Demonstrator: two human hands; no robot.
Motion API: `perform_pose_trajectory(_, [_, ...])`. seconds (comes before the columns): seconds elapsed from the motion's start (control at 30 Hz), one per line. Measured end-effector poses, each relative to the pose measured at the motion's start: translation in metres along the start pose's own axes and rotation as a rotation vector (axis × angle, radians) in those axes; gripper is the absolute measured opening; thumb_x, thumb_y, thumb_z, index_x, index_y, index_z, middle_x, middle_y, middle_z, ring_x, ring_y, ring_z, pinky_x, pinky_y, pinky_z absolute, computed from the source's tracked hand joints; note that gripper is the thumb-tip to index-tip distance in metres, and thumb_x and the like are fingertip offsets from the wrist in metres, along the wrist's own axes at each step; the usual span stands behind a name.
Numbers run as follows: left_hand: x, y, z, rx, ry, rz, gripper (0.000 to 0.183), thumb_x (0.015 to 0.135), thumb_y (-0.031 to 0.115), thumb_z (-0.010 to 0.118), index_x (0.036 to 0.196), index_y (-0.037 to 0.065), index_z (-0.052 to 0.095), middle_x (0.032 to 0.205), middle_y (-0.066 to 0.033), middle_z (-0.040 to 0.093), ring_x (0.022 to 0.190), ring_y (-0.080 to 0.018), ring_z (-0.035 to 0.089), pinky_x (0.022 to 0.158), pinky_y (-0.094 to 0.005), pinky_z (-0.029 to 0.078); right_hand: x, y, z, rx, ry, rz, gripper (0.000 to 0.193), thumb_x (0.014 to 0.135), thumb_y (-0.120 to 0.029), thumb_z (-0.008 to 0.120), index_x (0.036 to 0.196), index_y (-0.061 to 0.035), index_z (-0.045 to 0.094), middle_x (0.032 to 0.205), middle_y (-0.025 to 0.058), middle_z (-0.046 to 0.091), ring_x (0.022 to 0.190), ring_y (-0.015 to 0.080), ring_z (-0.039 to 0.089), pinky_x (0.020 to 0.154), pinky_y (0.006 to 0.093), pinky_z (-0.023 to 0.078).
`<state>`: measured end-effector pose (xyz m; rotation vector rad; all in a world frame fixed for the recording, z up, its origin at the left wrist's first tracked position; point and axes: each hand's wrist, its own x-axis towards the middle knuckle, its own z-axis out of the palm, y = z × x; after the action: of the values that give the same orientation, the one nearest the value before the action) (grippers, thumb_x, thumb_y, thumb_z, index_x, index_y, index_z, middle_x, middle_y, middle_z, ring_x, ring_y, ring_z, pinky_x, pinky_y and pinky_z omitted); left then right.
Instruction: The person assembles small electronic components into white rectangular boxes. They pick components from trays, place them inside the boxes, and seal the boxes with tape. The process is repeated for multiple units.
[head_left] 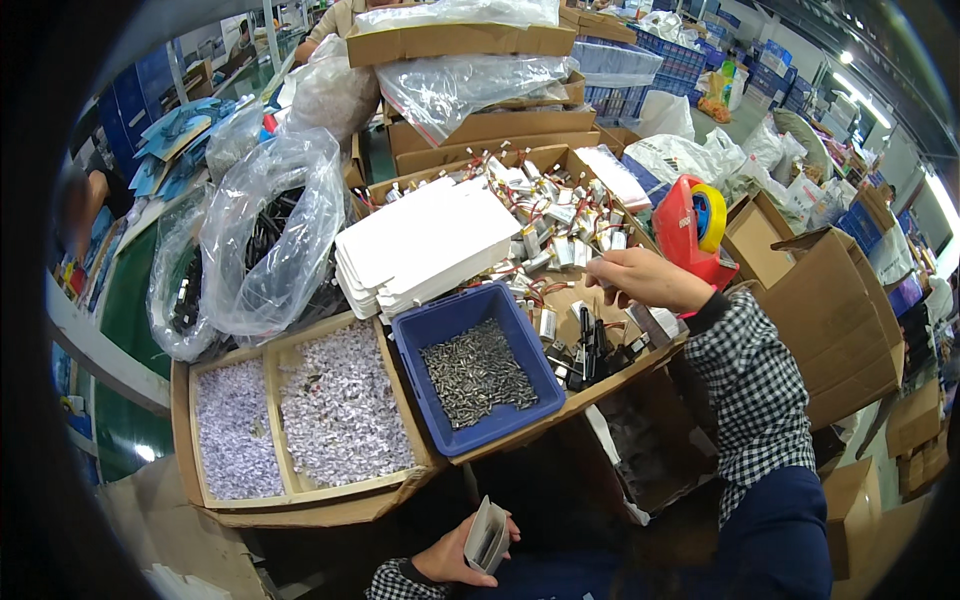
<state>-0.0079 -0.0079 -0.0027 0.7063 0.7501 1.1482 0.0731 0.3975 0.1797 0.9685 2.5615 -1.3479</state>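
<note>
Low at the front, my left hand (447,557) is wrapped around a small white open box (487,540); something dark shows inside it. My right hand (648,278) is over a large cardboard box, its fingers bent together at the edge of a heap of small silver battery packs (560,215) with red wires and white plugs. What the fingertips pinch, if anything, is hidden. Below that hand lie several black slim parts (592,345). A blue plastic bin (550,395) of short metal screws stands left of them. Behind the bin rests a stack of white flat boxes (425,240).
At the left, a divided wooden tray (272,420) holds many small whitish pieces. Clear plastic bags (275,235) with black parts sit behind it. A red tape dispenser (680,230) with yellow tape stands right of the batteries. Open cardboard boxes (835,320) crowd the right side.
</note>
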Motion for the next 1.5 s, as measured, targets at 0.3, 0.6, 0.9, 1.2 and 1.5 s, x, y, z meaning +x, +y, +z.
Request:
perform_pose_trajectory(0.3, [0.002,-0.008,0.000,0.002,-0.015,0.010,0.097,0.068,0.016,0.086,0.143,0.006,0.025,0.129,-0.0115,0.045,0.122,-0.0199,0.047,0.099,-0.0361,0.048,-0.040,-0.001,-0.012,-0.691,-0.192,-0.124,0.027,0.089,-0.031,0.059,0.103,-0.0080,0.064,0.088,0.0150,0.067,0.081,0.0339,0.064,0.073,0.0431,0.050])
perform_pose_trajectory(0.6, [0.007,-0.004,0.006,-0.133,0.016,0.119,0.094,0.063,0.019,0.090,0.136,0.007,0.033,0.124,-0.0102,0.046,0.119,-0.0207,0.047,0.095,-0.0372,0.049,-0.037,0.001,0.004,-1.234,-0.217,-0.201,0.036,0.071,-0.030,0.075,0.101,-0.0115,0.067,0.084,0.0118,0.068,0.085,0.0311,0.067,0.073,0.0427,0.053])
perform_pose_trajectory(0.9, [-0.001,0.008,0.023,-0.231,0.045,0.268,0.089,0.062,0.016,0.089,0.133,0.007,0.037,0.123,-0.0135,0.050,0.118,-0.0283,0.050,0.090,-0.0436,0.051,-0.048,-0.004,-0.017,-0.689,0.031,-0.131,0.024,0.086,-0.023,0.057,0.093,0.0003,0.055,0.084,0.0251,0.061,0.079,0.0414,0.059,0.071,0.0429,0.048])
perform_pose_trajectory(1.2, [0.003,0.005,0.026,-0.159,-0.045,0.191,0.103,0.064,0.029,0.089,0.143,0.006,0.027,0.127,-0.0080,0.047,0.119,-0.0185,0.047,0.095,-0.0332,0.046,-0.114,-0.067,0.104,-0.127,-0.332,-0.520,0.016,0.088,-0.007,0.063,0.104,-0.0050,0.061,0.094,0.0080,0.064,0.087,0.0223,0.064,0.082,0.0327,0.050])
perform_pose_trajectory(1.5, [-0.009,0.016,0.025,0.100,-0.161,0.086,0.114,0.059,0.035,0.092,0.145,0.004,0.025,0.129,-0.0083,0.048,0.119,-0.0166,0.046,0.103,-0.0322,0.038,-0.135,-0.096,0.168,-0.643,-0.345,-1.068,0.016,0.081,-0.017,0.064,0.089,-0.0072,0.054,0.069,0.0007,0.050,0.061,0.0134,0.060,0.046,0.0266,0.046])
